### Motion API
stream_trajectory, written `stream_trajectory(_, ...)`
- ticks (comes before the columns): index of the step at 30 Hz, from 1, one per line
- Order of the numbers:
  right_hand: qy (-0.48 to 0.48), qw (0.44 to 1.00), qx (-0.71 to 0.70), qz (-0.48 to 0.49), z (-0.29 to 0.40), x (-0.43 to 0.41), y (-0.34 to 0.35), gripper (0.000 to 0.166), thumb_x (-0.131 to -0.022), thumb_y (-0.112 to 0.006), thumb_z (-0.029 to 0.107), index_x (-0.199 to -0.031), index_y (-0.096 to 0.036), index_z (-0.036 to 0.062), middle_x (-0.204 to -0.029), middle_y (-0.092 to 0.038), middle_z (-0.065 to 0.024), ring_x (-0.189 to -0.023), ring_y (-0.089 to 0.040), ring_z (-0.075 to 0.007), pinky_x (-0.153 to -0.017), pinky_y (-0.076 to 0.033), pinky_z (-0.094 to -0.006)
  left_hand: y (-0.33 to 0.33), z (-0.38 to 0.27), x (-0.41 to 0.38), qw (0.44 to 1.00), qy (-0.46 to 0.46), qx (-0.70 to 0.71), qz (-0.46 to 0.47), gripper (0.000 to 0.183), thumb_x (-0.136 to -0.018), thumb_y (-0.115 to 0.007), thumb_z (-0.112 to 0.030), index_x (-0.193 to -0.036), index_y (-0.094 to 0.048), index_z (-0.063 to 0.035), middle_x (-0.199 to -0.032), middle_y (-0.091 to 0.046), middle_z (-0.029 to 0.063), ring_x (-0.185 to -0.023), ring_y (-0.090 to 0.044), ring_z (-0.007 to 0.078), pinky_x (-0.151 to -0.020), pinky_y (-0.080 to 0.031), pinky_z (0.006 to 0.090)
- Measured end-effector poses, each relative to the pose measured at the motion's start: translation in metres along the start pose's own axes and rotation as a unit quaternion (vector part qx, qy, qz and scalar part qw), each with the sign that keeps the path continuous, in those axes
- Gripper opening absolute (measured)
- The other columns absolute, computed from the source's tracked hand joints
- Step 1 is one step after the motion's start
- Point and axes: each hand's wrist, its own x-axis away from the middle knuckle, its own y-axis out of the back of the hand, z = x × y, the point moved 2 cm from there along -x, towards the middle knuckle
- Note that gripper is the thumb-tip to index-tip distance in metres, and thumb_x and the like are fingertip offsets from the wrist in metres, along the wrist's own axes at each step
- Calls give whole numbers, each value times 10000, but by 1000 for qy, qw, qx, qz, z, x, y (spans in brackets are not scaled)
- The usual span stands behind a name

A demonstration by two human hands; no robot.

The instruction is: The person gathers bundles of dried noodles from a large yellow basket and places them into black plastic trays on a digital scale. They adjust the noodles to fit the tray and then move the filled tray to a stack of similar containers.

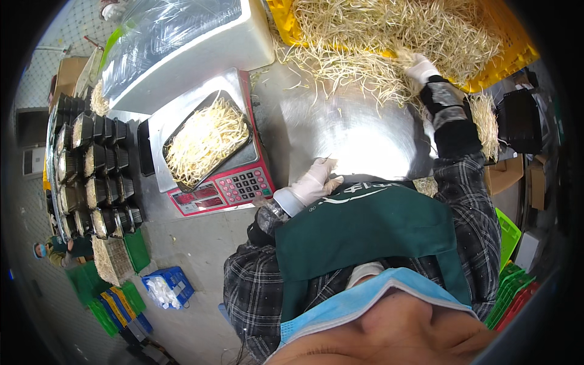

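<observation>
My right hand (420, 69), in a white glove, is at the near rim of a yellow plastic crate (483, 82) heaped with bean sprouts (392, 27). A small tuft of sprouts sits in its fingers, slightly blurred. Loose sprouts (360, 75) spill from the crate onto the steel table (315, 132). My left hand (315, 182), also gloved, hangs by the table's front edge against my green apron (365, 232). It holds nothing, and its fingers are a little apart. To its left, a black plastic tray (248, 137) full of bean sprouts (207, 137) rests tilted on a red digital scale (244, 187).
Behind the scale stands a white foam box (191, 64) with plastic film over it. Filled black trays (96, 173) are stacked at the left. Empty-looking black trays (520, 121) lie far right. A co-worker (59, 251) is at the far left; another person's gloved hand (114, 10) shows top left.
</observation>
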Motion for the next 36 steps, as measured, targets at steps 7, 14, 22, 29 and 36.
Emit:
stream_trajectory(7,254,901,271,225,31,122,-18,649,-766,-723,113,-1313,-406,-32,-1122,-602,-106,-951,-599,-137,-837,-501,-269,15,-4,-5,972,-131,39,-192,499,-887,-582,-77,-1329,-369,12,-1249,-506,176,-1154,-507,231,-936,-431,313)
stream_trajectory(14,267,734,565,266,-99,141,-30,727,-783,-684,408,-1328,-433,-1,-1329,-462,-210,-1253,-427,-298,-1059,-329,-385,25,10,-37,933,-45,291,-208,575,-943,-490,-81,-1438,-201,-26,-1434,-329,153,-1281,-373,213,-1021,-344,311)
stream_trajectory(22,239,930,278,-10,-113,114,154,504,-829,-688,154,-1258,-500,-33,-1171,-599,-143,-1012,-599,-169,-868,-480,-287,20,5,1,855,-2,409,-318,458,-929,-520,-96,-1350,-339,-68,-1246,-478,35,-1011,-518,100,-837,-448,256)
stream_trajectory(29,165,893,367,200,-137,160,38,656,-812,-706,193,-1353,-392,-5,-1280,-501,-172,-1045,-541,-180,-921,-436,-303,28,12,-19,832,69,469,-288,494,-884,-553,-59,-1329,-342,-21,-1130,-534,72,-938,-535,116,-752,-478,249)
stream_trajectory(36,230,861,281,357,-133,154,-64,446,-854,-605,113,-1252,-483,-49,-1119,-622,-149,-1027,-590,-213,-930,-448,-310,35,-30,-100,864,-237,354,-269,218,-788,-629,-54,-996,-579,-12,-902,-613,34,-817,-585,110,-703,-483,248)
